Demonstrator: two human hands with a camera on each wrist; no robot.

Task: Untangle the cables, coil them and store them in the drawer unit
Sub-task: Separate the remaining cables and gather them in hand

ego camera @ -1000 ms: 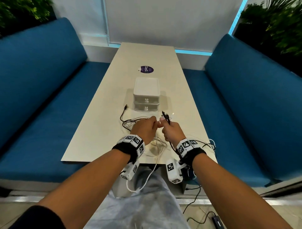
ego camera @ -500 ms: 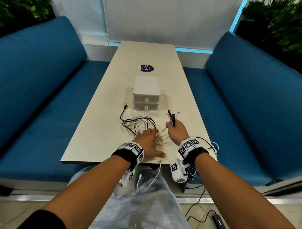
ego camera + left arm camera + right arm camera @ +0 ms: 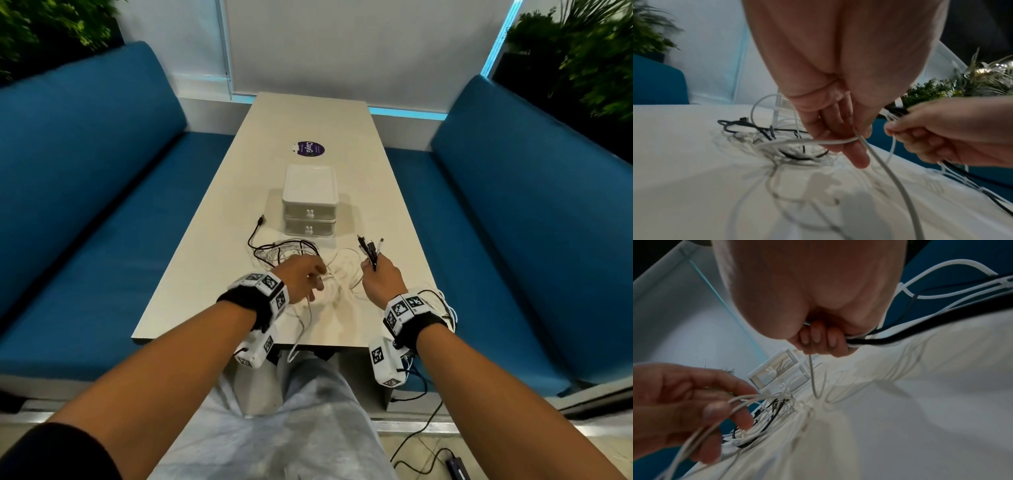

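Observation:
A tangle of black and white cables (image 3: 291,255) lies on the table in front of a white two-drawer unit (image 3: 310,202), both drawers closed. My left hand (image 3: 308,279) hovers over the tangle's near side, and a white cable (image 3: 818,141) runs across its curled fingers (image 3: 857,154) and trails off the table edge. My right hand (image 3: 376,274) grips a bundle of cable ends (image 3: 371,248), black and white plugs sticking up above the fist. The rest of those cables (image 3: 890,340) trails back past the right wrist over the table's right edge.
The long beige table (image 3: 359,178) runs between two blue benches (image 3: 85,205). A round purple sticker (image 3: 310,149) lies beyond the drawer unit. A black cable end (image 3: 261,221) points at the unit's left side. A black cord and adapter (image 3: 455,466) lie on the floor.
My hands, first joined at the centre, have moved apart. The right hand carried the plug bundle right. The left hand dropped to the near edge, then came back up over the tangle with a white cable.

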